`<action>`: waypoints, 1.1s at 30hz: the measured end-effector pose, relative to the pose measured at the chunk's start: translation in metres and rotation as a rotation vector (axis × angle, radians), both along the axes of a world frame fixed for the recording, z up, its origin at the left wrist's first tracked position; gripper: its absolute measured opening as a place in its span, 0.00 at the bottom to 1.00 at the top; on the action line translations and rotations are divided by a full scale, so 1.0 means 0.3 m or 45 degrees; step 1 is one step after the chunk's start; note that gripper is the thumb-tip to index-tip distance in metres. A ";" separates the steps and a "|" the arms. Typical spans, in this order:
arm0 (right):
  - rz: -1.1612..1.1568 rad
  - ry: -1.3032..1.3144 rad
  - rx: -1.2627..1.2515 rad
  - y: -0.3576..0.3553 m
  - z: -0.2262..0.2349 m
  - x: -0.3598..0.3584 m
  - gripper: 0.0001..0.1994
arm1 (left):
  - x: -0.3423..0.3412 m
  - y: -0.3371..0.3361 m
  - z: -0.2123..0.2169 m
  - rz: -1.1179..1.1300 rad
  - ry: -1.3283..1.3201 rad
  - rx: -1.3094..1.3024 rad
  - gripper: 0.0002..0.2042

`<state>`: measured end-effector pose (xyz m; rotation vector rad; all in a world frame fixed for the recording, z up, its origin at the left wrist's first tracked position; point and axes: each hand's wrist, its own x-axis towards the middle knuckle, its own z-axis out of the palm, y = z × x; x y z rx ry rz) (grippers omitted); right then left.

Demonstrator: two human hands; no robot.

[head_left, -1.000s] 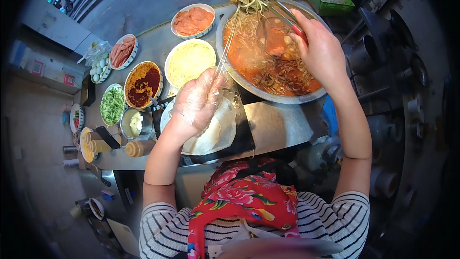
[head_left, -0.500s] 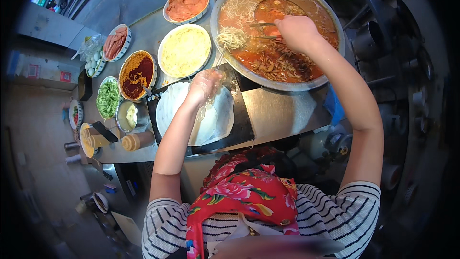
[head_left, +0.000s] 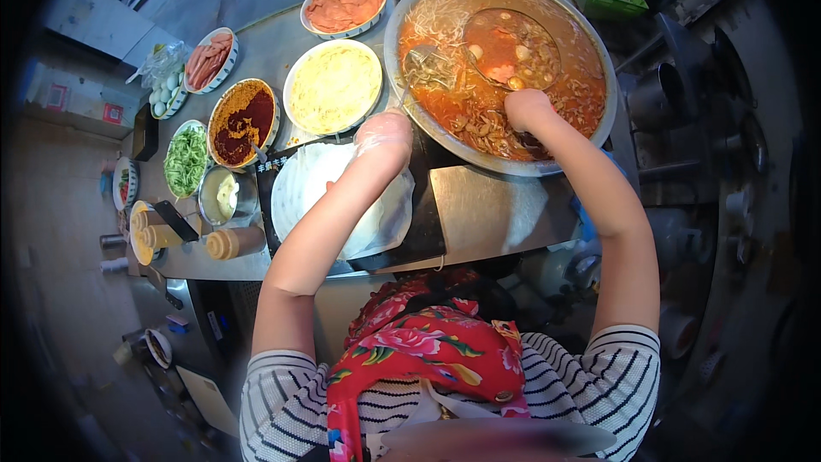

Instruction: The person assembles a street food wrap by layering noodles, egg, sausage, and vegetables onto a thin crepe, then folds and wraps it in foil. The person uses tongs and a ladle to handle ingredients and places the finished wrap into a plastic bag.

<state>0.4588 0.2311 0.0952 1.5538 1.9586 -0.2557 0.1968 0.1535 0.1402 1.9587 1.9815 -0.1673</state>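
Clear plastic (head_left: pixel 377 133) wraps the left hand (head_left: pixel 386 132), closed on the thin handle (head_left: pixel 403 101) of a wire strainer (head_left: pixel 430 68) dipped in a round metal pan (head_left: pixel 611 85) of red broth (head_left: pixel 445 111); the right hand (head_left: pixel 528 109) bends over it, grip hidden.

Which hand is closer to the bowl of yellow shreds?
The left. The left hand is just off the near right side of the bowl of yellow shreds; the right hand is farther right, over the big soup pot.

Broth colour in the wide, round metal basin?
The broth is mostly orange-red; best in the head view.
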 end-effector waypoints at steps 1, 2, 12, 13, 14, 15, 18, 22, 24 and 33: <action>-0.036 0.071 0.031 0.001 0.021 0.031 0.13 | 0.005 -0.005 -0.005 0.081 -0.044 0.040 0.12; -0.085 0.209 0.009 -0.012 0.040 0.052 0.13 | 0.004 -0.021 -0.012 0.093 -0.015 0.065 0.12; -0.353 0.566 -0.352 -0.057 0.170 0.054 0.28 | -0.094 -0.160 -0.026 -0.005 -0.141 0.215 0.08; -0.273 0.545 -0.378 -0.048 0.167 0.044 0.30 | -0.095 -0.171 -0.025 -0.001 -0.155 0.211 0.08; -0.067 0.347 -0.289 -0.039 0.151 0.021 0.31 | -0.094 -0.183 -0.024 0.006 -0.174 0.188 0.07; 0.002 0.273 -0.295 -0.031 0.134 -0.002 0.32 | -0.092 -0.194 -0.025 -0.004 -0.193 0.209 0.07; 0.078 0.103 -0.369 -0.019 0.042 -0.111 0.29 | -0.088 -0.226 -0.036 -0.046 -0.207 0.270 0.05; 0.036 0.059 -0.215 -0.025 -0.057 -0.198 0.21 | -0.095 -0.263 -0.052 -0.002 -0.281 0.241 0.06; 0.020 0.151 -0.114 -0.038 -0.059 -0.176 0.19 | -0.107 -0.286 -0.055 0.017 -0.324 0.154 0.06; -0.141 0.585 0.078 -0.197 0.241 -0.021 0.18 | -0.194 -0.389 -0.073 0.096 -0.513 0.040 0.09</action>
